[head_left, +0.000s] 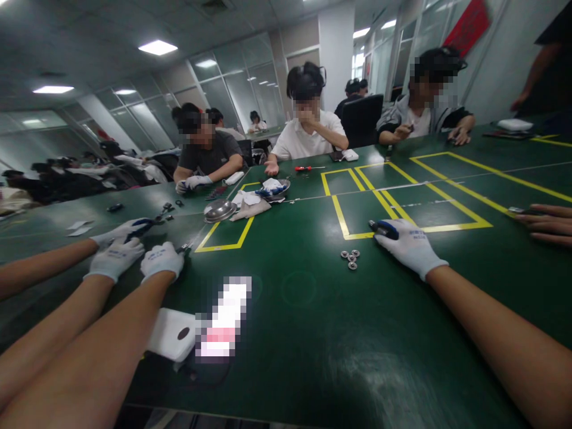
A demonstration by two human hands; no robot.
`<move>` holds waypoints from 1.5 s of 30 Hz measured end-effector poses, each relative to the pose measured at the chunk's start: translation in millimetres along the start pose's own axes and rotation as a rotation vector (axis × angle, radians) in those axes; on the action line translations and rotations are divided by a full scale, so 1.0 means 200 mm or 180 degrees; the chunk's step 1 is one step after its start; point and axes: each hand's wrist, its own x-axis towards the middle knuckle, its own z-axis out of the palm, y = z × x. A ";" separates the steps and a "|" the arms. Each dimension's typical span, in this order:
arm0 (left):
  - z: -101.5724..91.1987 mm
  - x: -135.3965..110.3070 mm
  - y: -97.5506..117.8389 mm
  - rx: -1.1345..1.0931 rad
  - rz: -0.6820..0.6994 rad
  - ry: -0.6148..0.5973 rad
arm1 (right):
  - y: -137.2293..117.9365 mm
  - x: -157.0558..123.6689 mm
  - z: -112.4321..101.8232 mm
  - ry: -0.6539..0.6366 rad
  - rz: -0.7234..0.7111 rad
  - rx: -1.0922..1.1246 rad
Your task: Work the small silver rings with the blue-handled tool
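Note:
My left hand (161,262), in a white glove, is closed with its fingers curled above the green table. A small dark metal part (185,247) sticks out at its fingertips; its kind is too small to tell. My right hand (404,241), in a white glove with a dark blue palm, is closed at the edge of a yellow-taped box. A small dark metal piece (372,224) shows at its fingertips, mostly hidden by the glove. Several round metal discs (352,258) lie in a cluster just left of and nearer than my right hand.
A white box (173,335) and a lit phone-like screen (226,319) lie near my left forearm. Metal bowls (220,210) and cloths (250,205) stand mid-table. A neighbour's gloved hands (114,257) are at left; another person's bare hand (549,223) rests at right. People sit opposite.

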 end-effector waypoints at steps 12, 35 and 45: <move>-0.06 -0.07 1.03 -0.0414 0.2088 0.0048 | -0.11 -0.03 -0.04 0.0098 0.0048 0.0187; 0.19 -0.80 1.63 -0.3644 0.3191 -0.0348 | -0.32 -0.11 -0.03 -0.0548 -0.0405 0.0783; 0.17 -0.80 1.60 -0.3976 0.2525 -0.0507 | -0.29 -0.11 -0.01 -0.0739 -0.0722 0.0208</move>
